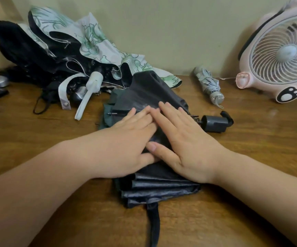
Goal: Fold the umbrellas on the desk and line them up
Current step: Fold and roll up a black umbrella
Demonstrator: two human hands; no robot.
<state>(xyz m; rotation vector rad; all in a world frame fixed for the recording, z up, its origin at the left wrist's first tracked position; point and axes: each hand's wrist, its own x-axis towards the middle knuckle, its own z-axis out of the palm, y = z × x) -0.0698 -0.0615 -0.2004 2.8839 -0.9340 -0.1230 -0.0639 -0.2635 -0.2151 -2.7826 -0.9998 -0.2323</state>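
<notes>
Hands are flattening the dark umbrella (162,189) lying mid-tabletop (251,148), its handle (215,123) pointing right. The left hand (126,139) and right hand (185,139) are pressing side by side on the canopy, fingers (169,111) straight and close together, pinching nothing. Judging by this, the pleats are being smoothed. Next, the cloth is probably needing a tight roll and the strap (154,225) wrapped round, before lining up beside the folded grey umbrella (208,84).
</notes>
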